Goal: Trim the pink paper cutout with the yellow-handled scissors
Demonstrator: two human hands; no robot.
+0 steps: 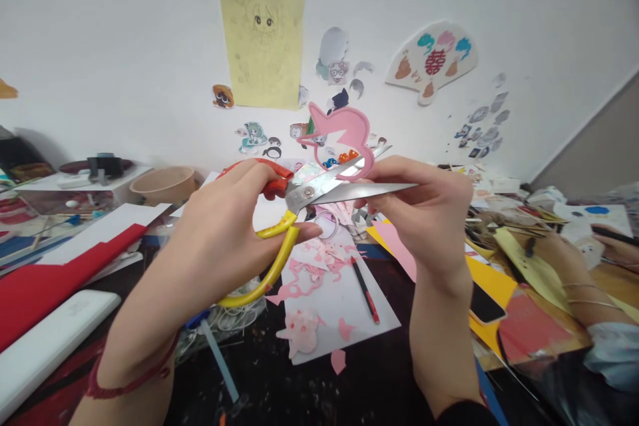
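Pink paper cutout (349,133) mostly trimmed, pinched in right hand (429,206); left hand (224,226) gripping orange-yellow-handled steel scissors (299,203), blades parted at lower edge; scraps on worktop (309,386).

This is looking like a paper-craft workroom or hobby studio. Cartoon stickers (253,135), a yellow pencil sketch (260,33) and a painted fan cut-out (432,61) are hanging on the white wall (124,46). Coloured paper sheets (492,279), pink paper offcuts (304,329) and a red pen (365,291) are cluttering the dark worktable (279,393), where another person's hand (559,249) is working alongside.
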